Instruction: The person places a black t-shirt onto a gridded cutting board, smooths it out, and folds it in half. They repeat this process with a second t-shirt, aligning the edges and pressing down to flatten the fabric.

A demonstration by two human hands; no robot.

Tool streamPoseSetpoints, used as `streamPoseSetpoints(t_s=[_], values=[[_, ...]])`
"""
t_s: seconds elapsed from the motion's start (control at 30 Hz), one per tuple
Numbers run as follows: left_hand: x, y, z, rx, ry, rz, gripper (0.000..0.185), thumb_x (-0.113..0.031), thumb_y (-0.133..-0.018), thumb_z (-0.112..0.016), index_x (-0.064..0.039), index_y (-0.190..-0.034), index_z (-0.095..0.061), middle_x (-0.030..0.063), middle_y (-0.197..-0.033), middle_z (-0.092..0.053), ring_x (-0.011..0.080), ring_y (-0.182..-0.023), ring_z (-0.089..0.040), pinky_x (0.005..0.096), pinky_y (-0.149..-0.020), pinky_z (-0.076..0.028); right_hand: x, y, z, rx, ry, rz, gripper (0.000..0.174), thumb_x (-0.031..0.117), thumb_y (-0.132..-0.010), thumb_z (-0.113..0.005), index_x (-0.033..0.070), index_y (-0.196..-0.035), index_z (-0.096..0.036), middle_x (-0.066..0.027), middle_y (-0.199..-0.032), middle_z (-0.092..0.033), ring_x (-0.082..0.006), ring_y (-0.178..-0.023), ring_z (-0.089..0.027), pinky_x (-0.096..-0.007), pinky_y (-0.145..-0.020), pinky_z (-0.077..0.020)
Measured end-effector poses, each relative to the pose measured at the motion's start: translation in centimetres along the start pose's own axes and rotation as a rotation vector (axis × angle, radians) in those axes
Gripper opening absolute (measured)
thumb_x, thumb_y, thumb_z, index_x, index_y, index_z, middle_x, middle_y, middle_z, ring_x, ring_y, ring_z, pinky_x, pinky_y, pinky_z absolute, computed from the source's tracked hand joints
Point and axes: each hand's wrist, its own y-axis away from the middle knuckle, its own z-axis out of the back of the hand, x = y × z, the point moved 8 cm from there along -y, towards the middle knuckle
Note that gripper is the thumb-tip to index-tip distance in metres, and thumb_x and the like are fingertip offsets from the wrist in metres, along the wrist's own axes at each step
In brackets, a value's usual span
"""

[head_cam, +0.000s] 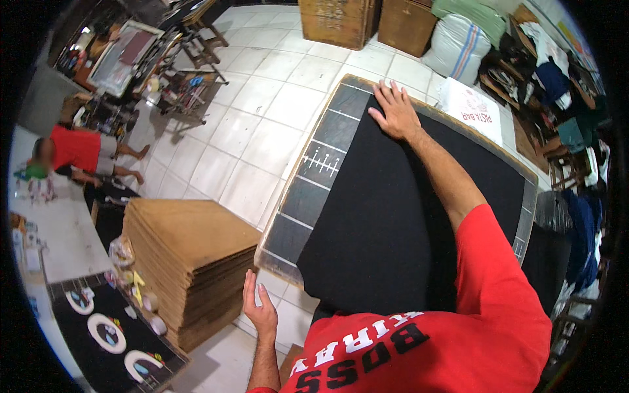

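Observation:
A black fabric panel (373, 211) lies over a dark board (300, 196) with white ruled lines and a worn, light-coloured edge. My right hand (397, 110) rests palm down near the board's far edge, at the fabric's upper corner, with its fingers spread. The fabric reaches down to the red shirt I wear and hangs a little past the board's near edge. Held up beside the board's near left corner, my left hand (260, 304) is empty, thumb apart from the fingers, and does not touch the fabric.
A tall stack of brown boards (191, 231) stands left of the ruled board. Beyond it, a person in a red shirt (76, 147) is by a white table. A printed black panel (108, 334) lies lower left. Wooden boxes (334, 22) and a white sack (457, 46) stand ahead.

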Motion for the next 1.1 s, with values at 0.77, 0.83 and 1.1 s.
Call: streamPoseSetpoints(t_s=[0.77, 0.83, 1.1], values=[[6.6, 25.1, 8.1, -0.106, 0.084, 0.311, 0.035, -0.008, -0.103, -0.064, 0.005, -0.134, -0.069, 0.0232, -0.143, -0.067, 0.0322, -0.135, -0.064, 0.0414, -0.114, -0.049, 44.7, 45.5, 3.5, 0.822, -0.830, 0.954, 0.078, 0.062, -0.107, -0.048, 0.003, -0.159, -0.043, -0.0342, -0.134, -0.063, -0.0511, -0.128, -0.060, -0.0558, -0.110, -0.0478], [7.3, 24.7, 7.2, -0.076, 0.156, 0.290, 0.034, -0.008, -0.102, -0.065, 0.005, -0.133, -0.070, 0.0228, -0.140, -0.069, 0.0312, -0.132, -0.066, 0.0406, -0.112, -0.050, 43.4, 44.1, 3.2, 0.898, -0.727, 0.943, 0.077, 0.066, -0.105, -0.047, 0.006, -0.152, -0.054, -0.0342, -0.105, -0.073, -0.0516, -0.101, -0.072, -0.0564, -0.094, -0.0563], [11.6, 16.2, 8.9, 0.102, 0.185, 0.092, 0.032, -0.007, -0.100, -0.067, 0.005, -0.130, -0.071, 0.0240, -0.134, -0.071, 0.0353, -0.127, -0.069, 0.0411, -0.110, -0.051, 47.9, 37.6, 0.3, 0.949, -0.589, 0.758, 0.072, 0.060, -0.103, -0.059, 0.005, -0.148, -0.058, -0.0311, -0.111, -0.074, -0.0482, -0.103, -0.072, -0.0544, -0.094, -0.0571]])
